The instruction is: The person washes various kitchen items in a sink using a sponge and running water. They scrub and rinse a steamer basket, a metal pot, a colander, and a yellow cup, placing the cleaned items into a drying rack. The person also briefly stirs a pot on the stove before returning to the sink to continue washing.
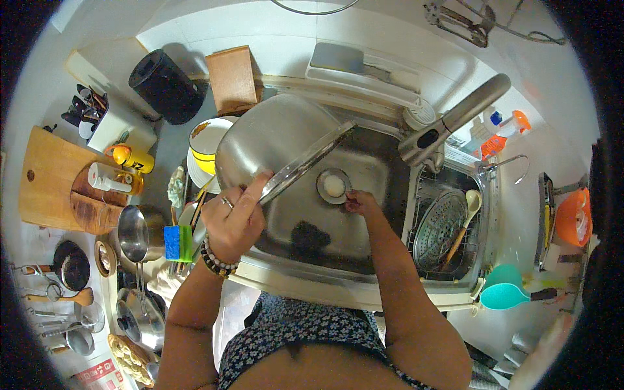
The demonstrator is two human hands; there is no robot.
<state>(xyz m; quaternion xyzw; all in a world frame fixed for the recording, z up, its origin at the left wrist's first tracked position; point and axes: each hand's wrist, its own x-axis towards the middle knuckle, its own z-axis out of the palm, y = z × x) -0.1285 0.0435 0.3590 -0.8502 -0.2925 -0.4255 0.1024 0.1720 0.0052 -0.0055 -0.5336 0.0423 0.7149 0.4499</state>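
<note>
My left hand [234, 219], with a ring and a beaded bracelet, grips the rim of a large stainless steel bowl [278, 131], which is tilted on its side over the left part of the sink. Down in the steel sink basin [312, 229], my right hand [359, 202] has its fingertips at the edge of the round drain strainer [334, 186]. Something pale lies in the strainer's middle. Whether those fingers pinch the strainer or only touch it is unclear. A dark patch shows on the basin floor nearer me.
The pull-out faucet [453, 119] reaches over the basin from the right. Right of it, a rack holds a perforated steel steamer plate [440, 229] and a spoon. Left stand a yellow enamel bowl [203, 161], a blue-green sponge [178, 243] and a steel saucepan [134, 234].
</note>
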